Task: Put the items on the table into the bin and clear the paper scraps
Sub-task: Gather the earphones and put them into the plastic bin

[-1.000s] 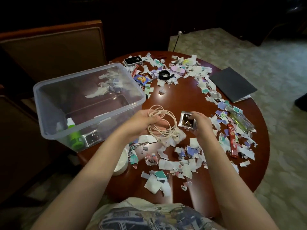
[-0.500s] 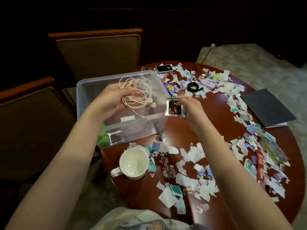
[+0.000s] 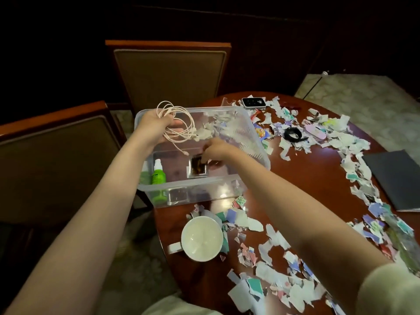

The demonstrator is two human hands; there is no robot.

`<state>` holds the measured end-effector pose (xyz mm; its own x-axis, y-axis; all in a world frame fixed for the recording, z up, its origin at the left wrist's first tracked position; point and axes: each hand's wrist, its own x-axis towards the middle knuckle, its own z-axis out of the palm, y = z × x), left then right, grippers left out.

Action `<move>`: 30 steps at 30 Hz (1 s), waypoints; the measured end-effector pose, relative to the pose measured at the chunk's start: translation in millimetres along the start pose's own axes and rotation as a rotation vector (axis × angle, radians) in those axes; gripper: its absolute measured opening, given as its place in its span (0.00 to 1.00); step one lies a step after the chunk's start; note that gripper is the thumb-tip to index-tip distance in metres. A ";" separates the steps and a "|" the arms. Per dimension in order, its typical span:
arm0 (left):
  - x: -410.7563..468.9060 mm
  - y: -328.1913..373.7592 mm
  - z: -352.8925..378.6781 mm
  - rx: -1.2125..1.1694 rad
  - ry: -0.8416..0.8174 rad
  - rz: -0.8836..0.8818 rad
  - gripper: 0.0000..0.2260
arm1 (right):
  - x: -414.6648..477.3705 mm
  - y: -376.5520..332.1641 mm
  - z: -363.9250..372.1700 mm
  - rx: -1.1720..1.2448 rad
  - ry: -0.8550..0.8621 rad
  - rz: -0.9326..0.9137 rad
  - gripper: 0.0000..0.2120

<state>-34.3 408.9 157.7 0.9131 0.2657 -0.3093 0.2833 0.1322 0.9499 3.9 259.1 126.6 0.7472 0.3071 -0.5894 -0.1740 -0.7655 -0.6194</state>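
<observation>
A clear plastic bin point(image 3: 256, 142) stands at the left edge of the round wooden table point(image 3: 304, 176). Over its far left corner my left hand point(image 3: 154, 127) grips a coiled white cable point(image 3: 179, 123), whose plug dangles into the bin. Down inside the bin my right hand point(image 3: 214, 150) pinches a small silver packet point(image 3: 197, 168) close to the bottom. A green spray bottle point(image 3: 158, 172) stands in the bin's near left corner. Torn paper scraps point(image 3: 293, 289) litter the table, with a few lying in the bin.
A white mug point(image 3: 201, 238) sits by the near table edge. At the far side lie a small white device point(image 3: 253, 102), a black band point(image 3: 293, 134) and a pink case point(image 3: 314, 131). A dark notebook point(image 3: 395, 178) lies right. Two chairs point(image 3: 170, 73) stand left and behind.
Both hands have travelled left from the table to the bin. The left hand now holds the cable over the bin's far corner, and the right hand has lowered the silver packet inside.
</observation>
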 end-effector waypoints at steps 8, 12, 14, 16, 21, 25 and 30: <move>30.1 -13.1 -6.4 0.199 0.024 -0.113 0.13 | 39.5 -18.4 40.8 -0.337 -0.186 0.074 0.15; 38.9 -14.8 -8.3 0.230 0.033 -0.138 0.12 | 50.6 -22.7 60.6 -0.478 -0.287 0.087 0.21; 42.3 -17.3 -7.8 0.236 0.033 -0.148 0.13 | 54.0 -20.7 63.4 -0.517 -0.308 0.107 0.14; 45.2 -20.1 -7.0 0.237 0.036 -0.161 0.13 | 53.2 -18.8 62.4 -0.552 -0.300 0.083 0.12; 51.5 -29.0 -4.1 0.274 0.013 -0.228 0.11 | 60.4 -12.0 64.1 -0.686 -0.282 0.045 0.11; 55.8 -33.2 -2.6 0.248 0.016 -0.271 0.12 | 64.3 -6.8 58.8 -0.560 -0.330 0.089 0.12; 60.1 -34.6 -0.5 0.096 0.118 -0.336 0.11 | 72.9 -8.3 42.7 -0.117 -0.183 0.183 0.07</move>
<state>10.6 420.8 106.2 0.7260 0.3315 -0.6025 0.5929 0.1421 0.7926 32.4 312.0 66.6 0.5805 0.2467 -0.7760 -0.2117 -0.8745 -0.4364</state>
